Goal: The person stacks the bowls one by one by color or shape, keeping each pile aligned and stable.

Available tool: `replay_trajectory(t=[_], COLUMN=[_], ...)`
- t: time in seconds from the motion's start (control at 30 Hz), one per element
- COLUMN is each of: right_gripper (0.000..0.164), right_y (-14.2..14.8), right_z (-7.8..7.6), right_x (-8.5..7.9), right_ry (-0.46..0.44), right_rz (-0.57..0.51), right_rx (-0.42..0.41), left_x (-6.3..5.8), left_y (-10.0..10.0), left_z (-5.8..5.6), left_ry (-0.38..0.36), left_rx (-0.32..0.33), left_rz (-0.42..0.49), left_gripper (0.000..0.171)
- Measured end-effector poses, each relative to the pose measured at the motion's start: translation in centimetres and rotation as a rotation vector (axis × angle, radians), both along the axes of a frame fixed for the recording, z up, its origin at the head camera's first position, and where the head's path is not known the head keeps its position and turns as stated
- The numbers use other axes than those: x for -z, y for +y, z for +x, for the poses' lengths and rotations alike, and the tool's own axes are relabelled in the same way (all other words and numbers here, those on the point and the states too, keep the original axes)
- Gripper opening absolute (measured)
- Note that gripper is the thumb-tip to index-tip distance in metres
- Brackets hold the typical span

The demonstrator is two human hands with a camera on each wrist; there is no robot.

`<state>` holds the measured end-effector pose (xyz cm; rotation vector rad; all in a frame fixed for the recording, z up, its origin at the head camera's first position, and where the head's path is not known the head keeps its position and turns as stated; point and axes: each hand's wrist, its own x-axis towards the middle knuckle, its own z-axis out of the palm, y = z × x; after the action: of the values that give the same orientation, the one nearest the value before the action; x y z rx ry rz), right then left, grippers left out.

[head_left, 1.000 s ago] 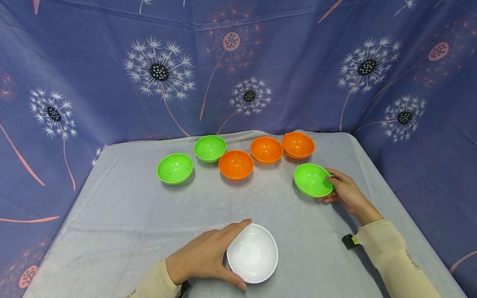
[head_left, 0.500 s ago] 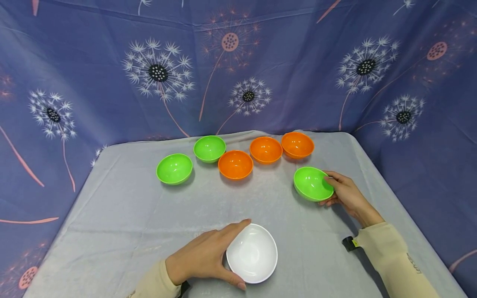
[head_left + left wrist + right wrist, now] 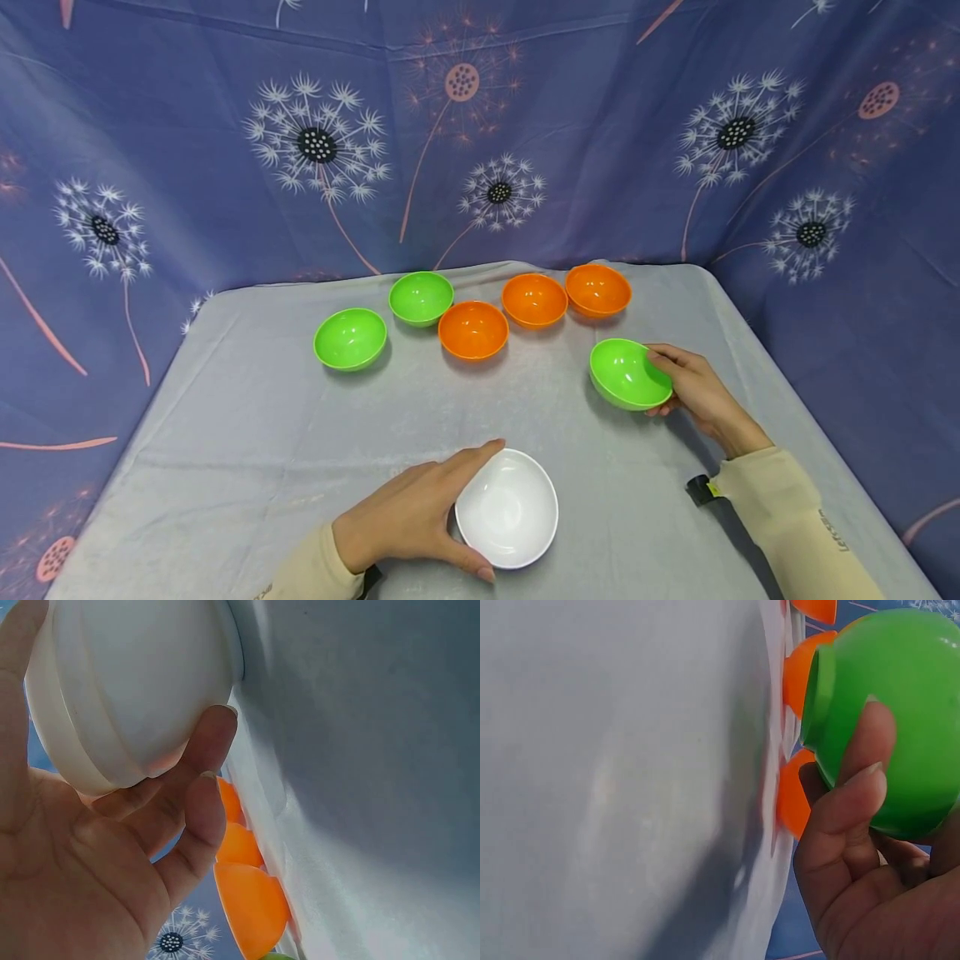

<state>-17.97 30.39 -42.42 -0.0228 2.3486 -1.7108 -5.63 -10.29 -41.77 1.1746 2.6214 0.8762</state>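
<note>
A white bowl stands near the front of the table, and my left hand grips its left side, thumb at the near rim and fingers at the far rim. In the left wrist view, curled fingers lie against the outside of the white bowl. On the right, my right hand holds a green bowl by its right edge, thumb over the rim and fingers underneath. The right wrist view shows that green bowl raised off the cloth, its foot ring clear of it.
Along the back stand two green bowls and three orange bowls, close together. A grey cloth covers the table. Behind and beside it hangs a blue dandelion-print curtain.
My right hand has brought the green bowl slightly nearer to me and tilted it a little. My left hand and the white bowl have stayed in place.
</note>
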Motion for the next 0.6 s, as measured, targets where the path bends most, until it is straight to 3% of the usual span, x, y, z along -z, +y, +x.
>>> replay_trajectory(t=[0.6], right_gripper=[0.045], right_y=[-1.5], right_z=[0.7], right_x=[-1.5], right_ry=[-0.033], right_rz=[-0.089], right_rx=[-0.053], left_x=[0.2], left_y=[-0.1], left_z=[0.0], left_ry=[0.002], left_rx=[-0.004], left_rz=[0.000], left_gripper=[0.119])
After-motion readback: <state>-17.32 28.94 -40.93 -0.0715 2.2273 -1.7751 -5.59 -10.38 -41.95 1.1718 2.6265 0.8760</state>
